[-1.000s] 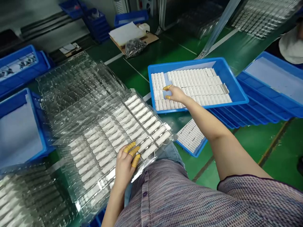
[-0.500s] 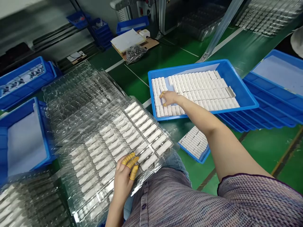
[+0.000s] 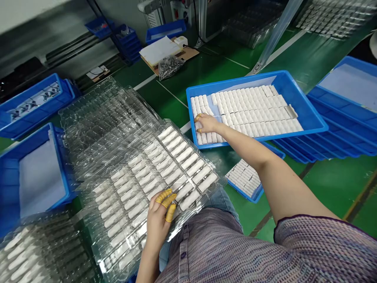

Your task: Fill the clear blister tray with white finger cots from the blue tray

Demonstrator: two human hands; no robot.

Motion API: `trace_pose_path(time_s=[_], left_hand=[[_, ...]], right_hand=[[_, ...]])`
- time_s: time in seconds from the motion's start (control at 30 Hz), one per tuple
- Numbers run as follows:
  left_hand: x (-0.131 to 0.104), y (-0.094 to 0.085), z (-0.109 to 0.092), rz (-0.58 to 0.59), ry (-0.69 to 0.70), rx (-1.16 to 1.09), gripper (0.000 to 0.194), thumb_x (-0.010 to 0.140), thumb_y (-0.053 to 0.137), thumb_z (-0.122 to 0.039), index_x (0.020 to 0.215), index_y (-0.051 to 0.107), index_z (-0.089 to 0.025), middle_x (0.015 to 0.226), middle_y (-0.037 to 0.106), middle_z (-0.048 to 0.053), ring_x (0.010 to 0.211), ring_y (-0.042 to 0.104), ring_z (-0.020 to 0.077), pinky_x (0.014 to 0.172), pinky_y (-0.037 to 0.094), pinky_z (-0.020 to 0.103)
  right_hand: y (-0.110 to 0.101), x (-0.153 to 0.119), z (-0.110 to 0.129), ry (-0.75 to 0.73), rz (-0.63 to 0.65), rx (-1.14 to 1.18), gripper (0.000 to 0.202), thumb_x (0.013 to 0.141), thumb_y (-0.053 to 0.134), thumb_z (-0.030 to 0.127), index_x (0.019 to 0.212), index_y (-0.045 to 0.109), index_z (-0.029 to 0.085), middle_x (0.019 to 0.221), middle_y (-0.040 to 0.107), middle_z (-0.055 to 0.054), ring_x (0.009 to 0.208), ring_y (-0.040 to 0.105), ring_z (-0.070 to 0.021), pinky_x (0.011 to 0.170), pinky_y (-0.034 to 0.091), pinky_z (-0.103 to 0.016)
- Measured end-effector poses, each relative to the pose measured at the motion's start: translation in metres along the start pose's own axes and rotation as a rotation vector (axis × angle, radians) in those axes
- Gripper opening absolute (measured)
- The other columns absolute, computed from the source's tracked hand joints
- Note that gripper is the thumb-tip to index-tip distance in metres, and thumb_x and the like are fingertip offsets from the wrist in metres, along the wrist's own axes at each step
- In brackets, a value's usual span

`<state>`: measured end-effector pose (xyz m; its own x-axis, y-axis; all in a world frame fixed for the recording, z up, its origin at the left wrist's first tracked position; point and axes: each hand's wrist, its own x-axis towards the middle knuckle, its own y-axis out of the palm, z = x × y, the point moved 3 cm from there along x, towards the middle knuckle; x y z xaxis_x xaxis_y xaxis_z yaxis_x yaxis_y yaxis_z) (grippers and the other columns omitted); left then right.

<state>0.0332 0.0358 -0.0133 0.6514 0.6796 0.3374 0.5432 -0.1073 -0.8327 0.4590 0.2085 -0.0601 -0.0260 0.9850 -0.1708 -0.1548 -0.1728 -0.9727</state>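
Note:
A clear plastic tray point(image 3: 134, 232) lies in front of me, its slots holding rows of white wrapped pieces point(image 3: 178, 149). Over its near edge rests my left hand point(image 3: 160, 212), yellow covers on the fingertips, fingers bent together; what they hold, if anything, is hidden. My right hand point(image 3: 205, 122), also with yellow fingertip covers, reaches into a blue bin point(image 3: 312, 125) lined with rows of white pieces point(image 3: 250, 98). Its fingers are curled down on pieces at the bin's left end; whether one is gripped cannot be made out.
Stacked clear trays point(image 3: 97, 114) stand behind the filled one. Blue bins point(image 3: 59, 177) are at the left, and more blue bins point(image 3: 347, 114) are stacked at the right. A smaller blue bin point(image 3: 257, 194) with white pieces sits lower down. A metal post point(image 3: 277, 35) rises behind.
My right hand has moved slightly left within the blue bin, toward its left wall. My left hand stays at the tray's near edge. The whole view has shifted a little.

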Motion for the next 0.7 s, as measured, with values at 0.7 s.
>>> trace_pose_path(time_s=[0.7], left_hand=[[0.002, -0.002, 0.000, 0.001, -0.020, -0.044, 0.025, 0.104, 0.061, -0.026, 0.125, 0.073, -0.028, 0.121, 0.077, 0.005, 0.119, 0.066, 0.0245, 0.096, 0.061, 0.040]], right_hand=[[-0.007, 0.029, -0.101, 0.106, 0.034, 0.085, 0.092, 0.066, 0.087, 0.010, 0.152, 0.056, 0.021, 0.158, 0.053, -0.012, 0.141, 0.059, -0.0324, 0.115, 0.051, -0.038]])
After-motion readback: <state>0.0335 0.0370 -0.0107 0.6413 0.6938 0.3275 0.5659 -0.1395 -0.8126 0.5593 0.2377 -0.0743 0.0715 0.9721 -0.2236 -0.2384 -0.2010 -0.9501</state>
